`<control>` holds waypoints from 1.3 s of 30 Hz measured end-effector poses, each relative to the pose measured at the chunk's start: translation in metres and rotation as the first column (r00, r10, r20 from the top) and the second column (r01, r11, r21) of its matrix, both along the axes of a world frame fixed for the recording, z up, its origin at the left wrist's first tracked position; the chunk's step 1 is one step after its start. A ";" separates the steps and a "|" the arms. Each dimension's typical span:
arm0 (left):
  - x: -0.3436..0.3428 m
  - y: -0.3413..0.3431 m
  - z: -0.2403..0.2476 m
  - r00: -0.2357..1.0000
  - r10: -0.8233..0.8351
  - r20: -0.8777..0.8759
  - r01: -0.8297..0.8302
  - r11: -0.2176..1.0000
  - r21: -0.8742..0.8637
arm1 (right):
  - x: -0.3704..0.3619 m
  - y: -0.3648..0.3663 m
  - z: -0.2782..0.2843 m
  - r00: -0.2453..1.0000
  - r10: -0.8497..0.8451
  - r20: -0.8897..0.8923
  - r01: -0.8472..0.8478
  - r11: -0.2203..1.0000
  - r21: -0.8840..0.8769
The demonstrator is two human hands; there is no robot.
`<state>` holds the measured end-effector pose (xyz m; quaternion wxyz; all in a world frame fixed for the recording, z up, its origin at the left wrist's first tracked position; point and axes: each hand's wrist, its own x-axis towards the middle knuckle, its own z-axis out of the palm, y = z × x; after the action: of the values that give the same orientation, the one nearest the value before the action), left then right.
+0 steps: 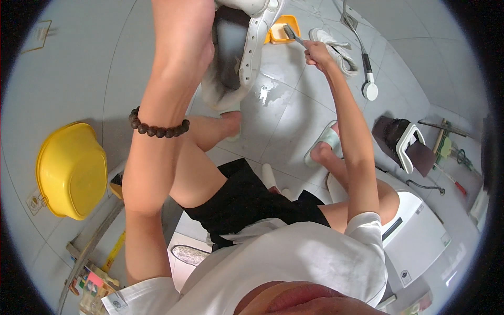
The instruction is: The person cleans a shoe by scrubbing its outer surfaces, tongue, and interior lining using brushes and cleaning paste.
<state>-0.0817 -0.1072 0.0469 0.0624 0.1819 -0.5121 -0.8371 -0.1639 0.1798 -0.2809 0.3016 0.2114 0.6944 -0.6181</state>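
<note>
Close to me at the top hangs a white sneaker (220, 89), its dark insole and a row of lace holes showing. My left hand (191, 26) is against its side and holds it up. The picture's edge cuts off that hand and hides its fingers. Farther to the right, my right hand (316, 54) is closed around the handle of a grey brush (297, 38). The brush's bristle end is over a small yellow-orange tray (273, 40) with something whitish inside. Just right of the brush, a second white sneaker (344, 62) lies on the floor.
A shower head (370, 92) with its hose lies beyond the second sneaker. Wet patches (273, 93) shine on the floor tiles between my slippered feet. A yellow basin (79, 173) hangs on the left wall. A white-lidded fixture (417, 241) stands at my right.
</note>
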 end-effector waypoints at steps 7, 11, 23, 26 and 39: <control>0.016 0.015 0.000 0.985 -0.001 -0.171 -0.050 0.955 -0.291 | 0.006 0.004 -0.013 0.987 0.098 -0.127 -0.064 0.967 0.246; 0.007 0.021 0.013 0.996 0.090 0.020 -0.084 0.973 -0.213 | 0.008 0.010 -0.013 0.991 0.063 -0.117 -0.032 0.968 0.250; 0.012 0.015 -0.004 0.986 0.058 -0.159 -0.091 0.975 -0.203 | 0.064 0.026 0.093 0.991 -0.047 0.126 0.113 0.798 -0.593; 0.001 0.008 -0.013 0.990 0.052 -0.133 -0.075 0.982 -0.171 | 0.082 0.045 0.132 0.994 -0.018 0.109 0.086 0.747 -0.659; 0.016 0.051 -0.021 0.982 -0.188 -0.027 0.158 0.886 -0.436 | 0.171 0.060 0.299 0.896 -0.026 -0.444 -0.138 0.933 -0.332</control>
<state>-0.0660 -0.0562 0.0260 0.0438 0.0886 -0.6963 -0.7109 0.0068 0.2400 0.0183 0.1878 -0.0125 0.6272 -0.7558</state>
